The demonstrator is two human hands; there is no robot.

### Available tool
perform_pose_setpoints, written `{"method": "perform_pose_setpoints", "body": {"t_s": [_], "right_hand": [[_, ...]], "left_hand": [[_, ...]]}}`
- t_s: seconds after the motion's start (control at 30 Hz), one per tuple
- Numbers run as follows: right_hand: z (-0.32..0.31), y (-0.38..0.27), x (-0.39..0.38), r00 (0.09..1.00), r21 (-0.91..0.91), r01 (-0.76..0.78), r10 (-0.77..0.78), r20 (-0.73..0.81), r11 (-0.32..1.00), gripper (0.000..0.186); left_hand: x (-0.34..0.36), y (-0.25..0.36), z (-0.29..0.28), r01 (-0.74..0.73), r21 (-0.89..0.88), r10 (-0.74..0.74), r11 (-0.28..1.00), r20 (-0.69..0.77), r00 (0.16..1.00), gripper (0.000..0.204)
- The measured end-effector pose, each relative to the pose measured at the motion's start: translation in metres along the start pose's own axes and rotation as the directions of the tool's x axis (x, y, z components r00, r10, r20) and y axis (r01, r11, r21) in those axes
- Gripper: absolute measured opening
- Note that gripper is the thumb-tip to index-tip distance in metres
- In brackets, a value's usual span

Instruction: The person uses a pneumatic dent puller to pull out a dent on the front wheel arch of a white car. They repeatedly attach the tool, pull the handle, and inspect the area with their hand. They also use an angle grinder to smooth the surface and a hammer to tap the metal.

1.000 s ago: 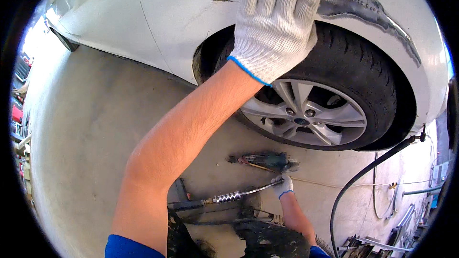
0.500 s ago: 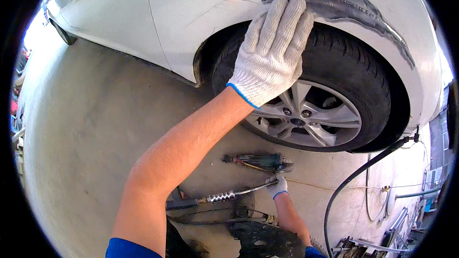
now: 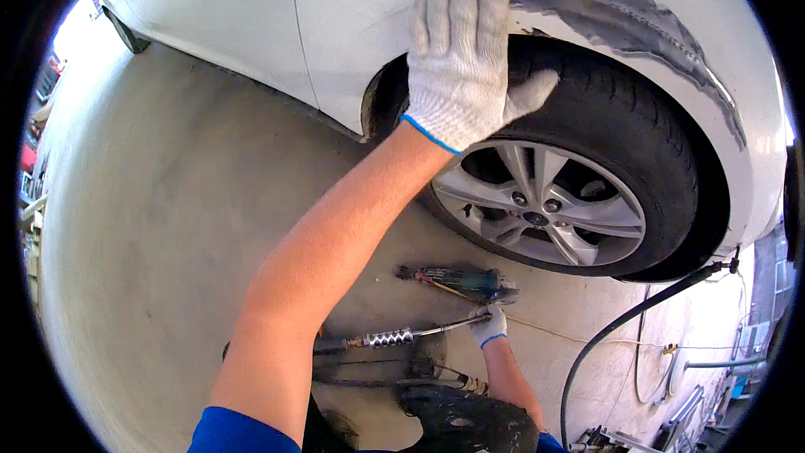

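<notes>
My left hand [image 3: 465, 59], in a white knit glove with blue trim, lies flat with fingers stretched on the white car's fender [image 3: 369, 8], just left of a grey, rough, bare-looking damaged strip [image 3: 620, 25] above the wheel arch. Below it are the tyre [image 3: 637, 134] and silver alloy rim [image 3: 579, 226]. Low in the picture my right hand [image 3: 489, 325], also gloved, is closed on the thin metal rod of a tool [image 3: 390, 338] with a ribbed chrome sleeve. A green angle grinder [image 3: 461, 281] lies on the floor just beyond it.
A black hose [image 3: 625, 306] is fixed near the fender's lower right and curves down past my right arm. Cords [image 3: 604, 340] and metal pieces [image 3: 683, 419] lie on the concrete floor [image 3: 168, 243] at right. Assorted items line the far left edge.
My left hand slid down the fender to beside the damaged strip, then back up and slightly left, its thumb now spread out. My right hand keeps its hold; the view has shifted slightly.
</notes>
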State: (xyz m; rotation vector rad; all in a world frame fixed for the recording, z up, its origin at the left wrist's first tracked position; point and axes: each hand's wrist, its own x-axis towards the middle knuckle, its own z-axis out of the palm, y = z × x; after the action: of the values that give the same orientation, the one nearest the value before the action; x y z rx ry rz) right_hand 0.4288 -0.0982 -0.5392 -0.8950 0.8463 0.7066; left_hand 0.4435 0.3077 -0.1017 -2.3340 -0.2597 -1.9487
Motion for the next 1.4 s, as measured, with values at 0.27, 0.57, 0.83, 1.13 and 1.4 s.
{"method": "perform_pose_setpoints", "body": {"t_s": [0.27,0.57,0.83,1.13,1.4], "right_hand": [[0.009,0.003,-0.007,1.0,0.011,-0.02,0.02,0.001,1.0,0.017],[0.011,0.004,-0.017,1.0,0.023,0.011,-0.011,-0.013,1.0,0.016],[0.011,0.001,-0.015,0.999,0.015,0.029,-0.028,-0.035,0.999,0.018],[0.003,0.006,-0.018,0.999,0.002,0.009,-0.009,-0.041,1.0,0.015],[0.006,0.004,-0.015,1.0,-0.018,0.019,-0.019,-0.016,1.0,0.014]], "left_hand": [[-0.035,-0.002,-0.001,-0.004,-0.028,0.005,1.0,0.042,0.999,0.114],[-0.001,0.012,0.009,0.014,-0.108,-0.021,0.994,-0.057,0.998,0.105],[-0.007,0.029,0.016,-0.042,-0.184,0.042,0.982,-0.005,0.999,0.104],[-0.015,0.024,0.013,-0.016,-0.169,0.025,0.985,0.052,0.998,0.103],[0.001,0.031,0.025,-0.054,-0.106,0.059,0.993,0.044,0.997,0.105]]}}
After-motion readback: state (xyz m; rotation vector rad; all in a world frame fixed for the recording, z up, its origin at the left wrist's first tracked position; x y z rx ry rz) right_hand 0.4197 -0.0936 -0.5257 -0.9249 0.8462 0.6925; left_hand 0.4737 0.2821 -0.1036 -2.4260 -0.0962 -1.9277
